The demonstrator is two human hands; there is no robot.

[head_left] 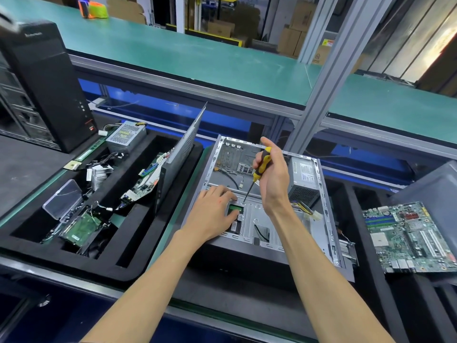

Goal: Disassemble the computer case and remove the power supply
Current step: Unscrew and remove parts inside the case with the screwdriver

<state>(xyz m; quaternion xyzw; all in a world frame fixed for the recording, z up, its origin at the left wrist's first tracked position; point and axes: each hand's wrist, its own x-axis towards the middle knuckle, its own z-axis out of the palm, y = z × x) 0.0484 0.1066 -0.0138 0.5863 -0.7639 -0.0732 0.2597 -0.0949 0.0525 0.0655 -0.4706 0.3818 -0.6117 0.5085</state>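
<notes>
An open case lies on its side under both hands, on a green-matted bench edged in grey metal. The right hand grips a yellow-and-black screwdriver, fingers curled round the handle; the shaft slants down and left, its tip set on a screw in the case floor, just beyond the left hand's fingertips. The left hand lies flat, fingers straight, pressing on the case floor beside a small green board. The two hands are apart but near each other. The power supply sits in the case's far corner, right of the right hand, its cables trailing toward the right wrist.

Left of the left hand, a black foam tray holds a second power unit, loose boards, cables and a drive; a grey side panel leans upright against its right edge. Beyond the tray stands a black tower. Right of the right arm, a motherboard rests on another black tray.

Beyond both hands, an aluminium frame post rises from the bench, carrying a second green-matted surface with blue panelling below it. At its far left lies an orange-and-green object. Behind, cardboard boxes are stacked in a warehouse-like room.
</notes>
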